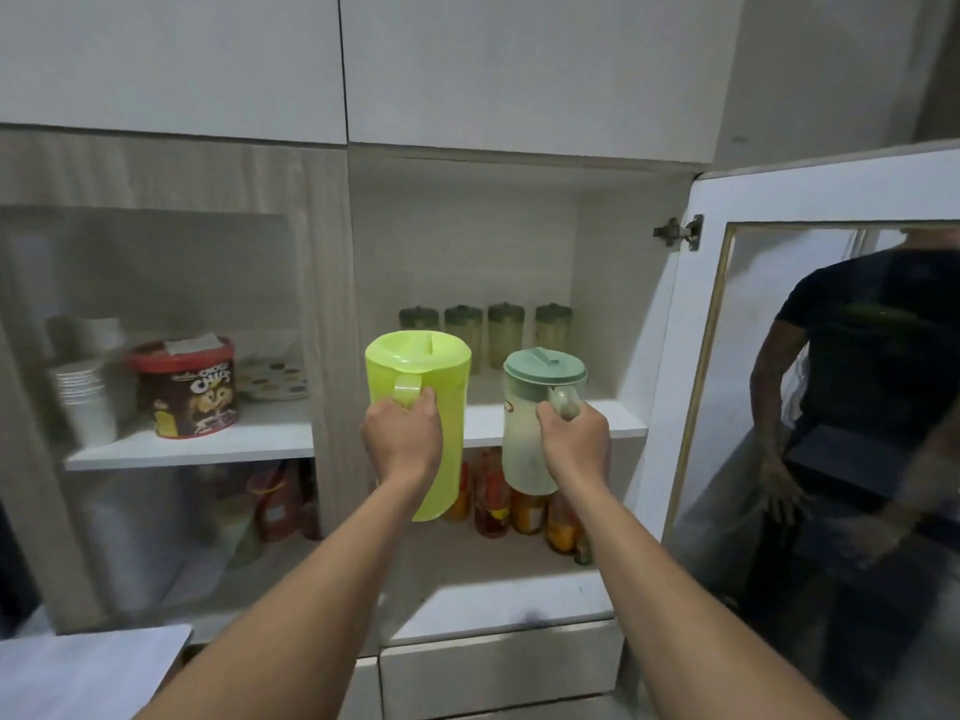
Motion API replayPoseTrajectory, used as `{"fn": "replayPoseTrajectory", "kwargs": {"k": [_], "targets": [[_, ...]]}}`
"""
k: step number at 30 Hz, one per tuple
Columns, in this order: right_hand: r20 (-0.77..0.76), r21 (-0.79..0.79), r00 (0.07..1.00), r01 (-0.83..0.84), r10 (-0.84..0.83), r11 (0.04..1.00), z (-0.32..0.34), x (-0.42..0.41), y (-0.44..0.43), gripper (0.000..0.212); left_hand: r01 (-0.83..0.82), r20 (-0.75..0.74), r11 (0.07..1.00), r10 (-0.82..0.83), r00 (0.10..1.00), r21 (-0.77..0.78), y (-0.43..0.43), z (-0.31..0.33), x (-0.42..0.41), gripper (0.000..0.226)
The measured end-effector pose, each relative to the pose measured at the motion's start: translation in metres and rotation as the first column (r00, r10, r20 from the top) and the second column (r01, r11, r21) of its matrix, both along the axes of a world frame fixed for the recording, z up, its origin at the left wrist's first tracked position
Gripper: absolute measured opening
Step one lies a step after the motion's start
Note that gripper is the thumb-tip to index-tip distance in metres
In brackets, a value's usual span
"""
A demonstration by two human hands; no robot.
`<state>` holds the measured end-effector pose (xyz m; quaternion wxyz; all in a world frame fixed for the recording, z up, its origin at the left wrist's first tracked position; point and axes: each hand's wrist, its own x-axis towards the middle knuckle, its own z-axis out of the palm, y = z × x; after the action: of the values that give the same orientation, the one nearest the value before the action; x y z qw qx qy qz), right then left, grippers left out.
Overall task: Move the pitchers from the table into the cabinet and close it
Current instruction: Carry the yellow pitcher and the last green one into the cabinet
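Observation:
I hold two pitchers in the air in front of the open cabinet. My left hand [401, 440] grips the handle of a lime green pitcher [426, 387] with a matching lid. My right hand [574, 443] grips the handle of a frosted white pitcher [522, 439] with a pale green lid. Both hang upright just before the front edge of the middle shelf [613, 420]. The cabinet door [779, 200], white-framed with a glass pane, stands swung open at the right.
Several green-lidded jars [506, 332] stand at the back of the middle shelf. Bottles [493, 504] fill the shelf below. Behind the shut glass door at left are a Choco Chips tub [189, 387] and stacked cups [85, 397]. A white table corner [78, 667] lies bottom left.

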<state>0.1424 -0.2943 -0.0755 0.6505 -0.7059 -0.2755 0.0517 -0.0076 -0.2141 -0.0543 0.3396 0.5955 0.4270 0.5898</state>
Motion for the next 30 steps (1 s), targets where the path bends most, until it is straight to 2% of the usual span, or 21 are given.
{"fn": "replayPoseTrajectory", "kwargs": {"k": [11,15,20,27,30], "targets": [[-0.028,-0.017,0.997,0.077,-0.077,0.997,0.002,0.111,0.105,0.018,0.092,0.016,0.995,-0.093,0.996,0.024,0.117,0.009,0.126,0.046],[-0.04,0.024,0.992,0.122,-0.121,0.992,0.014,0.153,0.143,0.019,0.154,0.046,0.988,-0.155,0.987,0.021,0.164,0.017,0.176,0.05],[-0.065,0.038,0.988,0.142,-0.139,0.989,0.009,0.196,0.174,0.019,0.196,0.063,0.979,-0.193,0.979,-0.056,0.2,0.008,0.224,0.046],[-0.1,-0.028,0.982,0.155,-0.157,0.987,-0.013,0.262,0.229,0.017,0.183,0.036,0.975,-0.18,0.983,-0.125,0.25,-0.008,0.292,0.049],[-0.099,-0.041,0.986,0.134,-0.137,0.99,-0.02,0.29,0.255,0.016,0.193,0.035,0.969,-0.19,0.981,-0.155,0.271,-0.013,0.319,0.04]]}}
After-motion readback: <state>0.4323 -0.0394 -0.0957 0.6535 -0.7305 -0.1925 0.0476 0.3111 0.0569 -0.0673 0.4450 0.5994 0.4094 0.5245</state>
